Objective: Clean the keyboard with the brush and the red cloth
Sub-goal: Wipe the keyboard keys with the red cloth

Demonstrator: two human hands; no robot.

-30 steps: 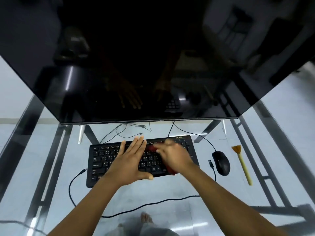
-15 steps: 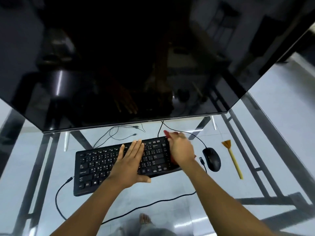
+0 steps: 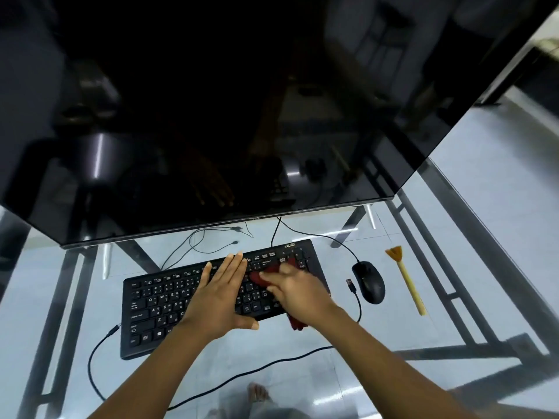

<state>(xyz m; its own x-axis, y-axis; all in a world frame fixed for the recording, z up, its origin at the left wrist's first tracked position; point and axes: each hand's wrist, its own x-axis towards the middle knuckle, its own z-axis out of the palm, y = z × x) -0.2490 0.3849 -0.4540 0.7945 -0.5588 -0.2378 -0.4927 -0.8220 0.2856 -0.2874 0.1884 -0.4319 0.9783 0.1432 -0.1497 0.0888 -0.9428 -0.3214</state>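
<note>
Evidently bracing, the left hand (image 3: 222, 300) lies spread flat on the black keyboard (image 3: 151, 306) at frame centre so it cannot slide. The right hand (image 3: 298, 293) presses the red cloth (image 3: 266, 275) onto the right-side keys, fingers blurred; the brush (image 3: 406, 281) lies idle at right.

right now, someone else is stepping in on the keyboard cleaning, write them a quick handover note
Left hand: flat, open, pressing on the middle of the black keyboard to steady it, thumb at the near edge.
Right hand: pressing the red cloth onto the keyboard's right-hand keys; it looks mid-wipe, blurred. A cloth tail hangs over the near edge.
Brush: lying untouched on the glass desk, right of the mouse.
Done: cloth wiping is under way on the right section.
Left: wipe the left keys. Whether brushing is done cannot be told.
</note>
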